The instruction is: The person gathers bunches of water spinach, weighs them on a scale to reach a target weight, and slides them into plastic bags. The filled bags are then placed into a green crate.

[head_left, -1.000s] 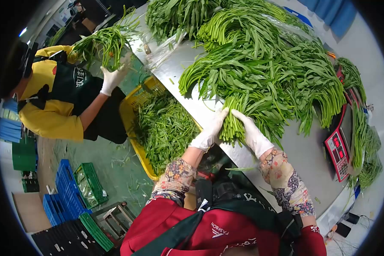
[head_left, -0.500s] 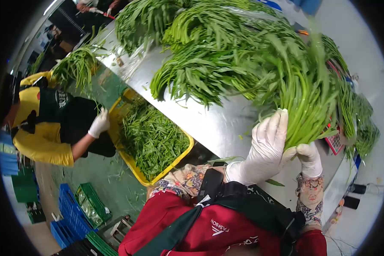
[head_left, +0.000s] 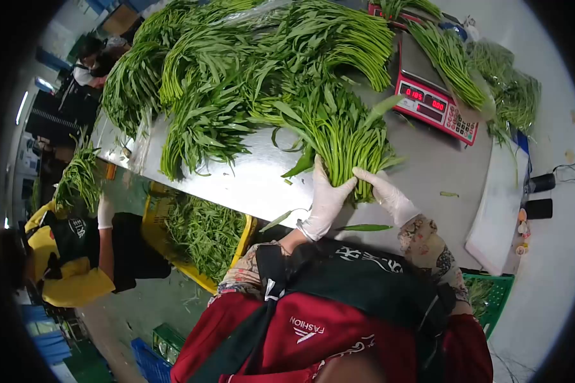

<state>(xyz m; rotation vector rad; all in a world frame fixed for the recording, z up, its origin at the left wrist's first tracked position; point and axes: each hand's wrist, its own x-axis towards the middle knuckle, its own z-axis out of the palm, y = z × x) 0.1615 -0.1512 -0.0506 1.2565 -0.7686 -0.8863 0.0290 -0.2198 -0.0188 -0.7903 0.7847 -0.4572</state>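
Observation:
A bunch of long-stemmed leafy greens, which looks like water spinach [head_left: 352, 143], is held with its stem ends toward me and its leaves pointing away over the metal table [head_left: 421, 185]. My left hand [head_left: 329, 199], in a white glove, closes around the left side of the stems. On the opposite side my right hand [head_left: 390, 196], also gloved, pinches the stems near their cut ends. Parts of the fingers are hidden behind the stems. A loose leaf [head_left: 364, 227] lies by the table edge between my wrists.
More bunches of greens [head_left: 217, 83] are heaped across the far table. A red digital scale [head_left: 437, 105] stands at the right, with bagged greens [head_left: 508, 89] beyond it. Below the left edge is a yellow crate of greens [head_left: 204, 236]. A co-worker in yellow [head_left: 76, 281] holds greens nearby.
The bunch has come lower, its leaves no longer raised and blurred. My right hand has shifted up along its side. My view has turned rightward, bringing the scale fully into sight.

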